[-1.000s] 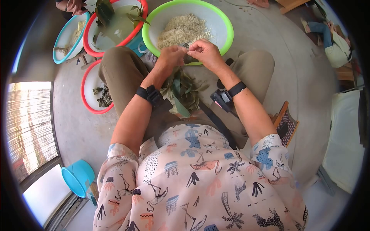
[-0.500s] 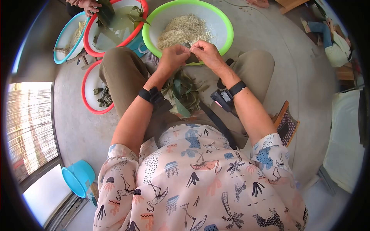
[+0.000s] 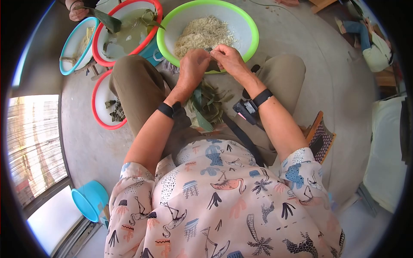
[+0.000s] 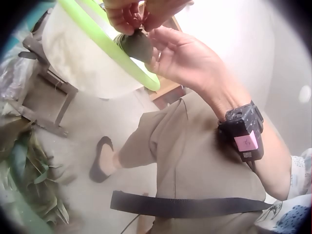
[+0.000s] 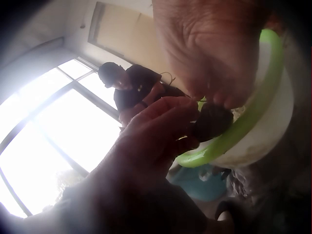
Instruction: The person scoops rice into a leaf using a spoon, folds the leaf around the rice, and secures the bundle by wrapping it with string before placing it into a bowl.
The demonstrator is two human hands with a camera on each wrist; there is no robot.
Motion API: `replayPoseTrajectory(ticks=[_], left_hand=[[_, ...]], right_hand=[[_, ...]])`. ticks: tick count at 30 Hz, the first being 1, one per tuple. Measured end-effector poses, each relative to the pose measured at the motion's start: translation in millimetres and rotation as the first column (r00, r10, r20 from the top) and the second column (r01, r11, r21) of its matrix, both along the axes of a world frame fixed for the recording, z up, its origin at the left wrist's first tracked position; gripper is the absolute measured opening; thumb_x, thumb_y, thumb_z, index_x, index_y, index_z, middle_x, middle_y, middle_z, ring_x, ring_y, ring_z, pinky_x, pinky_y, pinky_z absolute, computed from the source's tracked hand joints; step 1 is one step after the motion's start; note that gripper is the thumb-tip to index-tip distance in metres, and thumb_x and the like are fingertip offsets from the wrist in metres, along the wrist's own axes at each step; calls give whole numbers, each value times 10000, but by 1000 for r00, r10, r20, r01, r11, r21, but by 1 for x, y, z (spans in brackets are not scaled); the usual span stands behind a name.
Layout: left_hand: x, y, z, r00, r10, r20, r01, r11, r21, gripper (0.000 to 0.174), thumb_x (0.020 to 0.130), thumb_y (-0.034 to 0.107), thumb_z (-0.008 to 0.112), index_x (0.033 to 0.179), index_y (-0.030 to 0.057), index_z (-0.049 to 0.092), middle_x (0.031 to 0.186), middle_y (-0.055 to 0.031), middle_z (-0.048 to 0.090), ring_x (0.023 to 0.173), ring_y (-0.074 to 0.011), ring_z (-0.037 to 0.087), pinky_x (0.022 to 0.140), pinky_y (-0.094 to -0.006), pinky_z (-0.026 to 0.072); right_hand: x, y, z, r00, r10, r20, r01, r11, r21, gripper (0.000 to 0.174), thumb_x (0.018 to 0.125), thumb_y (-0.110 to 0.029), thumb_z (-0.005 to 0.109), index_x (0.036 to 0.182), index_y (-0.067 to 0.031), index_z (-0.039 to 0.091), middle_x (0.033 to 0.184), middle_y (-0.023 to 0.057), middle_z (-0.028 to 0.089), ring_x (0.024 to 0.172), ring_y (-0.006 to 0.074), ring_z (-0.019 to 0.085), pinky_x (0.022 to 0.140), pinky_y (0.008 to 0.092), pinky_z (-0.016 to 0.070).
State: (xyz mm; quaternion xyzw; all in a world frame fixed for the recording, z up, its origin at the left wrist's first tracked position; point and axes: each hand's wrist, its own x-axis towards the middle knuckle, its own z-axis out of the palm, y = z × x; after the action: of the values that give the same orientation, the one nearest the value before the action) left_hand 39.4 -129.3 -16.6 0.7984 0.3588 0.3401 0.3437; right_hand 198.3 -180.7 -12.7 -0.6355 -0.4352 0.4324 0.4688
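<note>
Close together at the near rim of the green-rimmed basin are my left hand and right hand. Between them is a small dark green leaf-wrapped rice dumpling. In the left wrist view, the left fingers pinch at its top while the right fingers hold its side. The right wrist view shows the same dumpling gripped from both sides, partly hidden by fingers. Pale rice is heaped in the basin just beyond the hands.
Loose leaves lie below my forearms, between the knees. To the left stand a red-rimmed basin of water, a blue-rimmed basin, and another red-rimmed basin with wrapped dumplings. Another person's hand holds a long leaf at upper left.
My left hand has turned slightly, its back now more upward; both hands stay together at the basin rim. The other person's hand has shifted left, tilting a leaf over the water basin.
</note>
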Motion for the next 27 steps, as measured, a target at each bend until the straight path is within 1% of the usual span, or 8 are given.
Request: replayPoseTrajectory(ticks=[7, 9, 10, 12, 18, 22, 25, 27], left_hand=[[5, -4, 8, 1000, -12, -1, 12, 992, 124, 136, 802, 68, 668, 927, 29, 634, 807, -100, 617, 711, -208, 617, 662, -320, 492], [7, -7, 13, 998, -34, 47, 30, 996, 85, 126, 783, 24, 624, 908, 39, 632, 864, -157, 602, 831, -373, 598, 743, -436, 487], [7, -6, 13, 998, -39, 48, 35, 996, 85, 126, 783, 24, 624, 908, 39, 632, 864, -157, 602, 831, -373, 598, 743, -436, 487], [8, -6, 13, 999, -37, 7, 35, 981, 191, 126, 813, 26, 638, 939, 41, 640, 823, -115, 584, 729, -265, 611, 657, -353, 485], [6, -8, 19, 992, -91, -93, 114, 954, 278, 123, 820, 35, 631, 941, 51, 648, 846, -134, 569, 767, -334, 604, 685, -399, 489], [6, -6, 21, 988, -86, -127, 121, 948, 294, 120, 824, 34, 623, 938, 54, 654, 854, -141, 557, 774, -350, 598, 683, -401, 490], [7, 0, 16, 987, -114, -112, 141, 950, 277, 137, 824, 72, 635, 956, 40, 649, 805, -128, 572, 738, -303, 611, 665, -388, 487], [4, 3, 7, 996, -52, -76, 56, 998, 43, 164, 846, 131, 643, 965, 18, 638, 724, -74, 586, 663, -192, 599, 604, -328, 474]], right_hand=[[3, 6, 4, 1000, -23, 15, 25, 995, -96, 260, 883, -269, 609, 843, -14, 638, 636, 3, 547, 552, 91, 481, 485, 279, 377], [5, 7, 4, 1000, -12, 15, 13, 995, -101, 276, 878, -276, 605, 835, -7, 649, 633, 13, 554, 543, 96, 479, 482, 283, 375], [6, 8, 5, 1000, -17, 16, 18, 995, -100, 276, 878, -276, 605, 835, -7, 649, 633, 13, 554, 543, 96, 479, 482, 283, 375], [8, 8, 5, 1000, -2, 12, 4, 992, -127, 273, 875, -264, 596, 819, -4, 652, 631, 14, 554, 541, 96, 480, 477, 285, 373], [8, 7, 8, 994, -17, -108, 1, 989, -150, 234, 871, -218, 592, 784, -7, 641, 634, 12, 552, 544, 94, 489, 473, 279, 369], [8, 6, 10, 993, 5, -114, -24, 986, -164, 210, 874, -199, 591, 771, -19, 620, 659, 14, 555, 545, 93, 490, 475, 274, 382], [7, 7, 11, 988, -32, -150, 12, 991, -133, 187, 879, -194, 585, 805, -24, 603, 703, 18, 570, 571, 86, 510, 498, 264, 414], [7, 4, 11, 996, -3, -94, -9, 992, -126, 207, 932, -260, 571, 908, -57, 601, 811, 5, 602, 669, 80, 541, 599, 244, 463]])
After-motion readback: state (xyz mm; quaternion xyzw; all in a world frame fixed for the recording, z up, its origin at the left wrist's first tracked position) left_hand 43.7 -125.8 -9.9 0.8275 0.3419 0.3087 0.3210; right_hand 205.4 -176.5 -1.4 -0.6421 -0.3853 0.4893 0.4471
